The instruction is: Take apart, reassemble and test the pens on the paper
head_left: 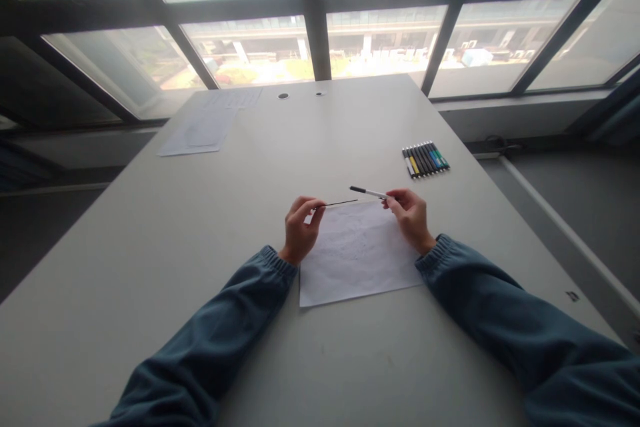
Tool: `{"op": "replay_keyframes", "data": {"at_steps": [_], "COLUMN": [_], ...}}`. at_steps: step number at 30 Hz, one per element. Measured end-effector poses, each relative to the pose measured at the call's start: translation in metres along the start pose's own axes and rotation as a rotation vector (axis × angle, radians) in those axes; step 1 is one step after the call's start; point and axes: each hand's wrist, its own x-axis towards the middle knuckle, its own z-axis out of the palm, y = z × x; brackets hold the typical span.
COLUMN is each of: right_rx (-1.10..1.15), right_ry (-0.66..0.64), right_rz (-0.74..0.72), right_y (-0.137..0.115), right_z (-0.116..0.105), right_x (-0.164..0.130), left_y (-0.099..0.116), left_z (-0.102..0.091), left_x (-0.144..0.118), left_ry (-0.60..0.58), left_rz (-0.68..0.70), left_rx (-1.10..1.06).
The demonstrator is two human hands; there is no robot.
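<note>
My left hand (301,232) is closed in a pinch on one end of a thin dark rod, by its look a pen refill (343,202), whose free end points to the right. My right hand (411,219) grips a white pen (374,193) with a black front part, which slants up to the left. The refill's free end is close below the pen, and the two appear apart. Beneath both hands a sheet of white paper (357,257) with faint marks lies on the table. My fingers hide the pen's rear end.
On the white table (240,320), a row of several pens (427,160) with black, yellow, blue and green parts lies beyond my right hand. More paper sheets (203,123) rest at the far left. Two round holes (283,96) sit near the back edge, before large windows.
</note>
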Motion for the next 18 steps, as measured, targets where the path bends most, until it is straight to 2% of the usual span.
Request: {"op": "replay_keyframes", "data": {"at_steps": [7, 14, 18], "right_rx": [-0.314, -0.358, -0.436], "right_ry": [-0.156, -0.297, -0.319], "right_rz": [-0.091, -0.146, -0.218], "right_y": [-0.0007, 0.0063, 0.0081], "right_z": [-0.0005, -0.0017, -0.0017], "right_x": [-0.0013, -0.0009, -0.0011], "left_y": [-0.0014, -0.0032, -0.0035], "left_z": [0.0005, 0.0006, 0.0009], "left_x": [-0.0013, -0.0019, -0.0017], "left_ry": [-0.022, -0.031, -0.039], "left_rz": [0.018, -0.001, 0.003], "left_rx": [0.004, 0.006, 0.001]}}
